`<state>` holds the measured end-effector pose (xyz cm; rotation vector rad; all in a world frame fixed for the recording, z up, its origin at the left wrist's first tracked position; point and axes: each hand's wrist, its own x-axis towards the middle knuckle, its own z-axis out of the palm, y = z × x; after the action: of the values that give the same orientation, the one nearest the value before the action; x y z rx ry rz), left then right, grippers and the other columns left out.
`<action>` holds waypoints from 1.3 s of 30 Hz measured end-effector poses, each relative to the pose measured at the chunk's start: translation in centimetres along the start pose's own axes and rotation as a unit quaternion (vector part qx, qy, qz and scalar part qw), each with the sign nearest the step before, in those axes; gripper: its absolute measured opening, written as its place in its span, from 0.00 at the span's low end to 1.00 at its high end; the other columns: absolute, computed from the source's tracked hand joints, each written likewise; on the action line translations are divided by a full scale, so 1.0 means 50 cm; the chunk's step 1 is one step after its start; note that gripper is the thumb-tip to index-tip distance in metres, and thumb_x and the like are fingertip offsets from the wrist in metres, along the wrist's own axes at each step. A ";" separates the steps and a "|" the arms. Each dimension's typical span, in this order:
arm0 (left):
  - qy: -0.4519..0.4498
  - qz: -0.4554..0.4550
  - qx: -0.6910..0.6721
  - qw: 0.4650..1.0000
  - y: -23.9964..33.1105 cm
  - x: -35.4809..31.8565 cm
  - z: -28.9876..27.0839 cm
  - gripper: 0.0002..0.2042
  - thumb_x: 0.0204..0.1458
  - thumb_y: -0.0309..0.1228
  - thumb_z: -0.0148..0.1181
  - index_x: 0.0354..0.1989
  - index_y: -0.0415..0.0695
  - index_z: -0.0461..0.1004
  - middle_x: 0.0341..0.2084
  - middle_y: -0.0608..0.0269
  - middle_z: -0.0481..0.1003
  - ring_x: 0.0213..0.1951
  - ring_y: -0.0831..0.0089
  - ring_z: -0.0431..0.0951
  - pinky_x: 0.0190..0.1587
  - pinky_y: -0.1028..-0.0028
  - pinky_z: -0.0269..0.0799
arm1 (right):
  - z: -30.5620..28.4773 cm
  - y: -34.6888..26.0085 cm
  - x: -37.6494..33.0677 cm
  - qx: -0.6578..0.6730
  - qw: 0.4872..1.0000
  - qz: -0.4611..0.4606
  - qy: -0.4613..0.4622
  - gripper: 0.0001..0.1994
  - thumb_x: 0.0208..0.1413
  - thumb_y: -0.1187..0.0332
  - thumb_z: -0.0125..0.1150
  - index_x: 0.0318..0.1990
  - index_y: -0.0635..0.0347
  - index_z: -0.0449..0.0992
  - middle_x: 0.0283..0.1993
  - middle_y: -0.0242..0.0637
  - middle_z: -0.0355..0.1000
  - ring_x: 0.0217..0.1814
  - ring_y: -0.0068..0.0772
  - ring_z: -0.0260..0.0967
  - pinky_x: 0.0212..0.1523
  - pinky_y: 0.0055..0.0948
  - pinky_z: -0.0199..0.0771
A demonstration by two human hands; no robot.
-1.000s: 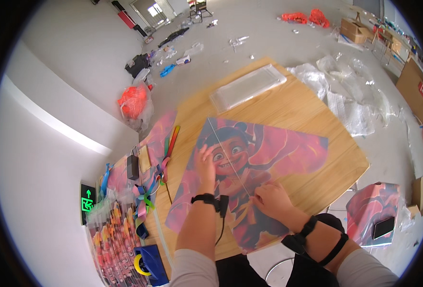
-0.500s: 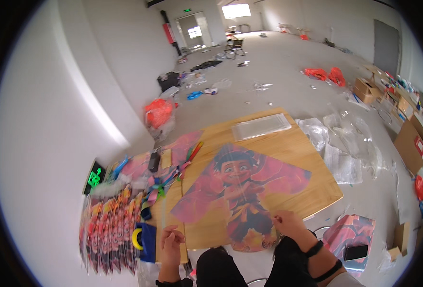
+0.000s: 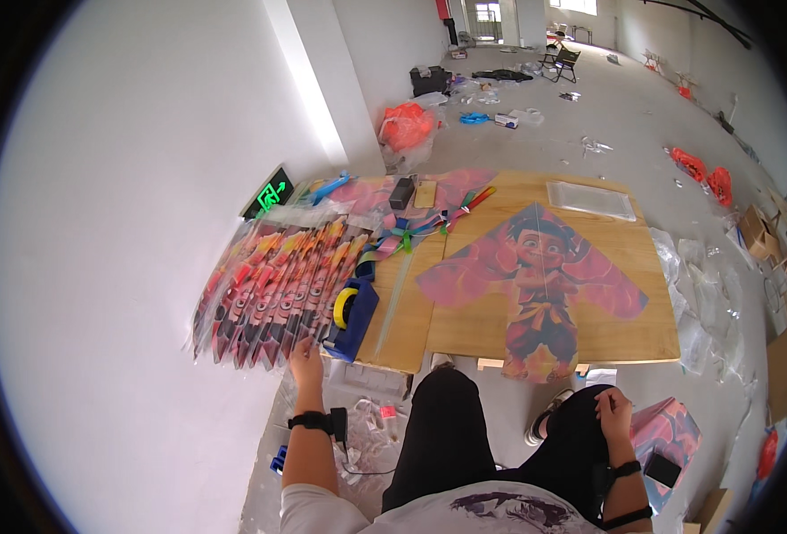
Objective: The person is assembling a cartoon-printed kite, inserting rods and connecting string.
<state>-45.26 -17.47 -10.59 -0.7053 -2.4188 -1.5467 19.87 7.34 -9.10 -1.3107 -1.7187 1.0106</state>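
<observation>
My left hand reaches to the near edge of a row of folded, clear-wrapped kites at the left. Its fingers are pinched together there; what lies between them is too small to make out. Just right of it stands a blue tape dispenser with a yellow-cored roll. Above my right knee, my right hand is loosely closed and nothing shows in it. A pink and purple kite with a cartoon figure lies spread flat on the wooden table, its lower end overhanging the near edge.
Coloured ribbons, a black box and a phone lie at the table's back left. A clear plastic sleeve is at the back right. Beside my right leg is another printed kite with a dark object on it.
The view has swung left. My left hand has moved forward and left to the wrapped kites. My right hand has drawn back from the spread kite's lower edge to above my knee.
</observation>
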 end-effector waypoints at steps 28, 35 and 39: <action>-0.273 -0.224 -0.158 0.922 0.182 0.087 -0.043 0.18 0.59 0.44 0.60 0.37 0.37 0.82 0.30 0.64 0.79 0.34 0.76 0.76 0.38 0.76 0.68 | -0.011 0.027 0.004 -0.114 0.992 -0.047 0.033 0.11 0.60 0.70 0.59 0.26 0.63 0.77 0.19 0.37 0.73 0.21 0.28 0.72 0.26 0.29 0.69; -0.348 -0.240 -0.070 0.904 0.201 -0.055 -0.259 0.14 0.59 0.40 0.61 0.35 0.40 0.82 0.28 0.67 0.78 0.29 0.79 0.75 0.32 0.77 0.67 | -0.009 0.025 0.008 -0.106 0.993 -0.035 0.041 0.11 0.62 0.70 0.58 0.27 0.65 0.77 0.19 0.36 0.72 0.20 0.26 0.71 0.26 0.27 0.69; -0.342 -0.269 -0.087 0.896 0.203 -0.146 -0.364 0.10 0.59 0.35 0.63 0.37 0.39 0.81 0.27 0.67 0.79 0.30 0.80 0.74 0.33 0.79 0.66 | -0.010 0.027 0.025 -0.122 0.991 -0.051 0.024 0.11 0.63 0.70 0.58 0.28 0.65 0.77 0.18 0.34 0.71 0.20 0.23 0.70 0.24 0.26 0.67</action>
<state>-35.75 -32.33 2.66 -0.7439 -3.2316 -1.9957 20.60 8.86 -10.01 -1.3706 -1.8980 0.7220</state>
